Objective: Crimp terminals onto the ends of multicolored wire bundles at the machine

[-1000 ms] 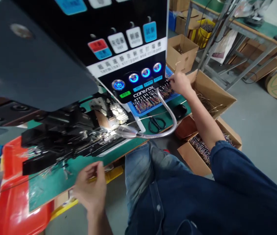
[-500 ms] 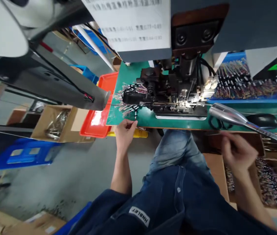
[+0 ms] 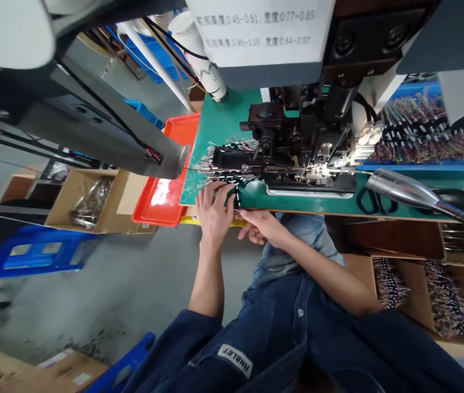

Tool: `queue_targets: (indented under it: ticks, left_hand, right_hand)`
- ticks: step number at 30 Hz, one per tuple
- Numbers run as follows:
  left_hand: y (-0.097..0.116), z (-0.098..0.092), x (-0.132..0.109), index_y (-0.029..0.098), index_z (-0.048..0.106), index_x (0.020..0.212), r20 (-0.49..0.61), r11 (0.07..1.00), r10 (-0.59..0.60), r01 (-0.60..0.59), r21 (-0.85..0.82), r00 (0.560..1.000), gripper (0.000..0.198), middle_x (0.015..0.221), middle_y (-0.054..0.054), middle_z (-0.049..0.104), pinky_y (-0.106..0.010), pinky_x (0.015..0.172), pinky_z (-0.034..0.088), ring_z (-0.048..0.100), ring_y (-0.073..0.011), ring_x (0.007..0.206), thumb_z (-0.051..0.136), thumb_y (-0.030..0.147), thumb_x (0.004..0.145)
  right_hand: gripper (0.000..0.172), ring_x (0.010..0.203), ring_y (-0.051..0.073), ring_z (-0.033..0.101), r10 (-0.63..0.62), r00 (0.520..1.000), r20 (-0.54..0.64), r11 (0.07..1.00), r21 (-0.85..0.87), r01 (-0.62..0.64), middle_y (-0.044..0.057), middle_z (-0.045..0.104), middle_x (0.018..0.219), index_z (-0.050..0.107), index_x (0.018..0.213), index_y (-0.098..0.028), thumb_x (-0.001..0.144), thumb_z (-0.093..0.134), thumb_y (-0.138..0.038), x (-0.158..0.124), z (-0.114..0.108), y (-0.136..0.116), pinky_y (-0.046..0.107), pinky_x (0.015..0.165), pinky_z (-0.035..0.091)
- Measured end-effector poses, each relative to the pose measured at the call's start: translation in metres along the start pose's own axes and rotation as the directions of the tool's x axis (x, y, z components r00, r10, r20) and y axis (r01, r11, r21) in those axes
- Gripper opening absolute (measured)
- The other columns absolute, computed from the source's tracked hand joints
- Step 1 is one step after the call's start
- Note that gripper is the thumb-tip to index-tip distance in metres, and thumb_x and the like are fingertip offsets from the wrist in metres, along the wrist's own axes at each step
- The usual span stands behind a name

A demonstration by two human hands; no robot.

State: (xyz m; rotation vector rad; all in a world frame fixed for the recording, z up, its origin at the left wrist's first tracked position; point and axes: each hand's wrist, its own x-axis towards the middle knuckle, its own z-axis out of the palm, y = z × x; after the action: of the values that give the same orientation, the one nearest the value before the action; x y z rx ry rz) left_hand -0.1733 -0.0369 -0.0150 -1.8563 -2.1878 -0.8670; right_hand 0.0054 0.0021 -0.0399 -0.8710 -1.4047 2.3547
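Left hand (image 3: pixel 214 214) is curling against a wire bundle (image 3: pixel 237 195), its grip hard to tell, and right hand (image 3: pixel 261 226) is pinching the same bundle between thumb and fingers. Both are working at the front edge of a crimping machine (image 3: pixel 297 147), a black metal block with bright steel tooling, standing on a green mat (image 3: pixel 219 117), with a glossy red plastic tray (image 3: pixel 177 164) lying just beside. Bundle is resting against the machine's front, banded black and white. Risk, as judged: thin, springy strands (image 3: pixel 211 169) are fanning loose, so one could snag in the tooling and bend, or a slipped pinch could scatter them.
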Motion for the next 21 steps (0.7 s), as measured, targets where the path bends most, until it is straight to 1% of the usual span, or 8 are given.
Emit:
queue_targets:
  ticks: [2, 4, 7, 10, 13, 16, 19, 21]
  left_hand:
    - [-0.013, 0.003, 0.008, 0.028, 0.082, 0.132, 0.024, 1.000, 0.023, -0.023, 0.002, 0.999, 0.031, 0.139, -0.015, 0.075, -0.053, 0.111, 0.048, 0.066, -0.0356, 0.127, 0.059, 0.034, 0.112]
    - [-0.025, 0.007, 0.014, 0.028, 0.084, 0.128, 0.020, 0.999, 0.036, -0.036, -0.015, 0.999, 0.031, 0.137, -0.015, 0.075, -0.051, 0.111, 0.050, 0.067, -0.0335, 0.122, 0.057, 0.034, 0.114]
    - [-0.038, 0.015, 0.024, 0.029, 0.085, 0.125, -0.011, 0.999, 0.019, -0.020, -0.026, 1.000, 0.030, 0.130, -0.014, 0.076, -0.049, 0.108, 0.052, 0.068, -0.0316, 0.117, 0.057, 0.036, 0.114]
    - [-0.042, 0.024, 0.038, 0.026, 0.084, 0.126, -0.058, 0.999, -0.046, 0.045, -0.024, 0.997, 0.032, 0.125, -0.016, 0.075, -0.049, 0.106, 0.053, 0.068, -0.0325, 0.118, 0.057, 0.038, 0.114]
    - [-0.040, 0.027, 0.048, 0.024, 0.084, 0.121, -0.078, 0.997, -0.075, 0.074, -0.012, 0.994, 0.031, 0.125, -0.018, 0.075, -0.053, 0.108, 0.051, 0.068, -0.0350, 0.121, 0.056, 0.035, 0.114]
    - [-0.032, 0.016, 0.039, 0.028, 0.083, 0.127, -0.043, 0.999, -0.041, 0.041, -0.003, 0.998, 0.027, 0.134, -0.017, 0.075, -0.060, 0.117, 0.045, 0.067, -0.0365, 0.124, 0.064, 0.034, 0.109]
    - [-0.008, -0.004, 0.003, 0.029, 0.080, 0.135, -0.127, 0.993, -0.093, 0.082, -0.084, 0.988, 0.030, 0.143, -0.016, 0.072, -0.062, 0.123, 0.040, 0.068, -0.0353, 0.126, 0.069, 0.031, 0.107]
    - [0.018, -0.016, -0.029, 0.024, 0.081, 0.125, -0.214, 0.957, -0.206, 0.151, -0.246, 0.955, 0.022, 0.122, -0.013, 0.077, -0.053, 0.111, 0.052, 0.073, -0.0288, 0.107, 0.073, 0.030, 0.105]
  right_hand:
    - [0.049, 0.038, 0.010, 0.046, -0.039, 0.999, -0.001, 0.973, 0.228, 0.038, 0.003, 0.076, 0.068, 0.070, 0.104, -0.017, 0.106, 0.065, -0.065, 0.017, 0.015, 0.003, 0.024, 0.036, 0.030]
    - [0.049, 0.038, 0.009, 0.042, -0.080, 0.995, -0.064, 0.936, 0.338, 0.097, -0.003, 0.067, 0.059, 0.066, 0.095, -0.019, 0.102, 0.069, -0.067, 0.022, 0.026, 0.004, 0.022, 0.036, 0.027]
    - [0.051, 0.041, 0.007, 0.042, -0.170, 0.980, -0.099, 0.922, 0.335, 0.194, -0.005, 0.063, 0.056, 0.063, 0.088, -0.020, 0.102, 0.068, -0.069, 0.012, 0.030, -0.009, 0.021, 0.039, 0.026]
    - [0.052, 0.046, 0.008, 0.045, -0.311, 0.950, -0.019, 0.912, 0.276, 0.304, -0.004, 0.062, 0.059, 0.064, 0.080, -0.019, 0.107, 0.066, -0.064, -0.013, 0.024, -0.028, 0.022, 0.046, 0.031]
    - [0.052, 0.052, 0.009, 0.048, -0.354, 0.935, 0.035, 0.932, 0.101, 0.349, -0.004, 0.060, 0.063, 0.064, 0.079, -0.019, 0.114, 0.057, -0.057, -0.046, 0.010, -0.030, 0.024, 0.054, 0.037]
    - [0.046, 0.062, 0.012, 0.055, -0.405, 0.914, 0.015, 0.879, -0.269, 0.394, -0.003, 0.061, 0.068, 0.066, 0.084, -0.019, 0.118, 0.052, -0.047, -0.077, -0.011, -0.008, 0.026, 0.064, 0.042]
    - [0.042, 0.066, 0.013, 0.057, -0.498, 0.866, 0.046, 0.693, -0.579, 0.429, -0.002, 0.061, 0.072, 0.062, 0.083, -0.020, 0.120, 0.048, -0.036, -0.104, -0.030, 0.020, 0.028, 0.067, 0.042]
    - [0.039, 0.066, 0.014, 0.056, -0.591, 0.802, 0.091, 0.470, -0.769, 0.433, 0.000, 0.062, 0.074, 0.059, 0.082, -0.021, 0.118, 0.049, -0.029, -0.118, -0.036, 0.031, 0.030, 0.066, 0.040]
